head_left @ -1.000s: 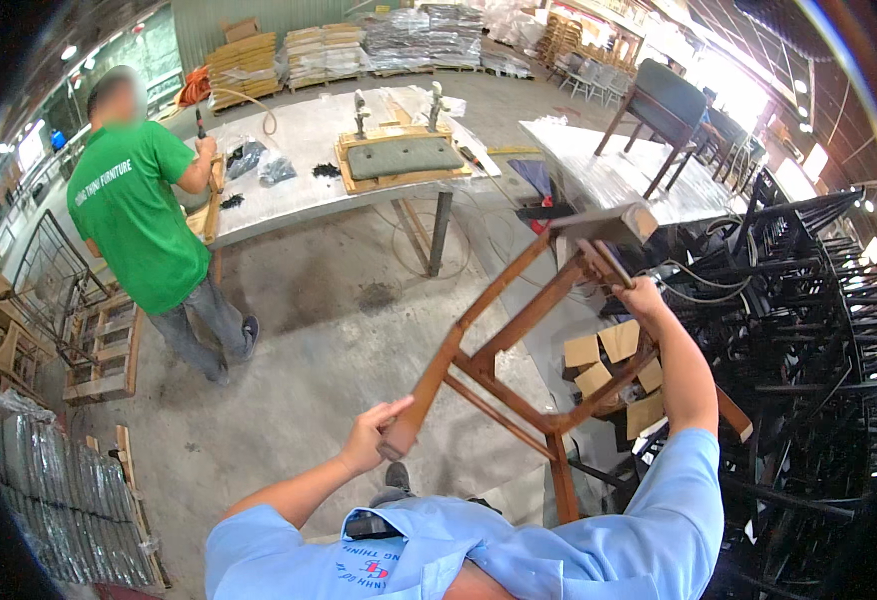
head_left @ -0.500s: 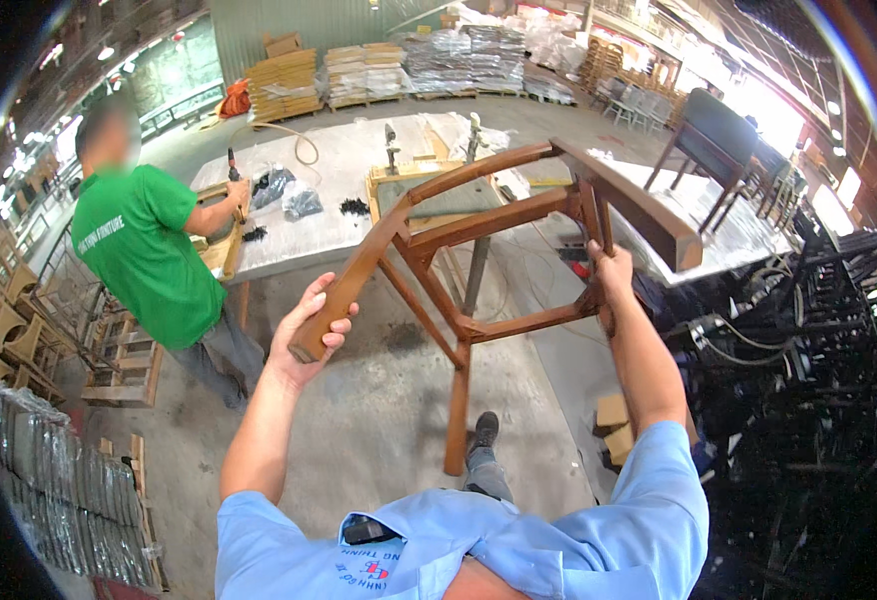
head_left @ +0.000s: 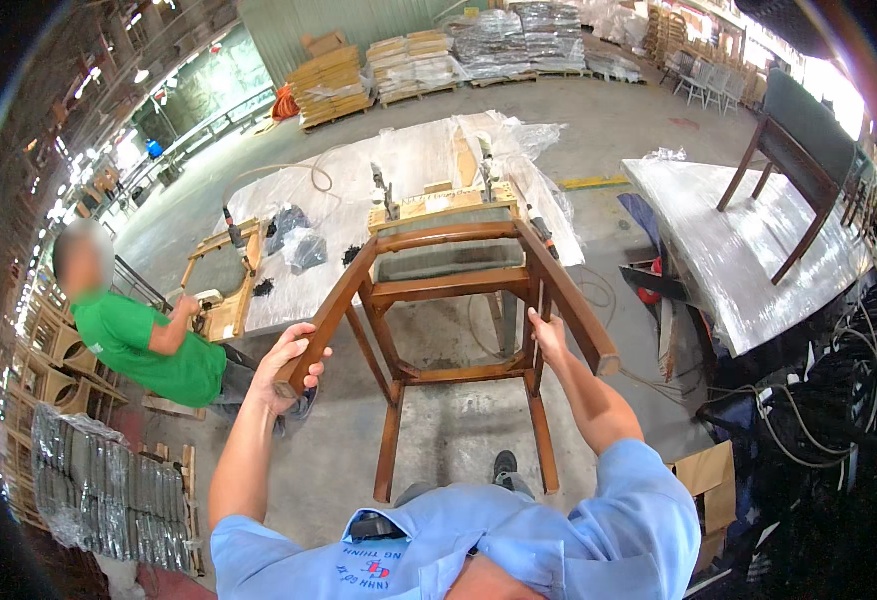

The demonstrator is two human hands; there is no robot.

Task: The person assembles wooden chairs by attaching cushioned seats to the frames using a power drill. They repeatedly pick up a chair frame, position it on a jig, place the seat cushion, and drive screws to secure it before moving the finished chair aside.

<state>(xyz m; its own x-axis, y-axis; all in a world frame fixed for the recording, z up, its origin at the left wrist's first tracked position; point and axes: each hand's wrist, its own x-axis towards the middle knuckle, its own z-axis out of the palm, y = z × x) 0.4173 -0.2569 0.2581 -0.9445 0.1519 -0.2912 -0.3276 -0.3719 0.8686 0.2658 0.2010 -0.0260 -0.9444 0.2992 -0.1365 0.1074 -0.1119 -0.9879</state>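
My hands carry a brown wooden chair frame (head_left: 451,284) in front of me, above the floor, with its seat opening bare. My left hand (head_left: 292,365) is wrapped round the end of one long leg or post. My right hand (head_left: 549,335) grips a thinner rail on the opposite side, the fingers partly hidden behind it. Beyond the frame, a wooden jig (head_left: 446,208) with metal clamps (head_left: 383,190) stands at the near edge of the workbench. A grey seat pad (head_left: 424,264) shows through the frame, partly covered by its top rail.
The plastic-covered workbench (head_left: 349,165) lies ahead. A black-handled power driver (head_left: 541,230) is right of the jig. At left a person in green (head_left: 149,345) works at another jig. A dark chair (head_left: 801,150) stands on a wrapped platform (head_left: 739,270) at right; black metal parts and hoses lie below it.
The chair frame has turned from tilted to nearly square to the bench, and has come lower, over the jig's near side. Both hands keep their hold. My view has turned.
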